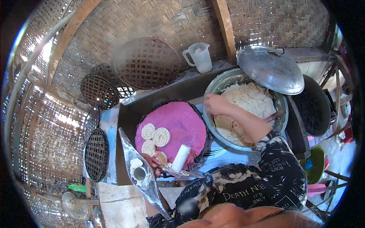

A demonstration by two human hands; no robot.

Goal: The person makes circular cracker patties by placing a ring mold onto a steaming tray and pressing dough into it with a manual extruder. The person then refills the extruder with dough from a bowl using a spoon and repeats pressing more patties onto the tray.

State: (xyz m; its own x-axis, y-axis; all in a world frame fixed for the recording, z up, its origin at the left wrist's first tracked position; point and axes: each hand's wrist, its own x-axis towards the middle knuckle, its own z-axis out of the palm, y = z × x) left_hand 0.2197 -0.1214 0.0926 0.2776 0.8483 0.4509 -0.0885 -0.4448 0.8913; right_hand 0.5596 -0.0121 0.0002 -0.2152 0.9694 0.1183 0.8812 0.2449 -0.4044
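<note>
Our left hand [154, 163] grips the floury wooden tool [148, 178] by the pink mat [182, 127]. Our right hand [216, 105] is over the bowl [281, 111] of dough [254, 98]; we can't tell if its fingers hold any.

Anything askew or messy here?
The metal lid looks askew: tilted over the basin's far right edge, leaving the pale mix uncovered. White paste is smeared around the opening in the long tool at the left hand, probably just residue.
</note>
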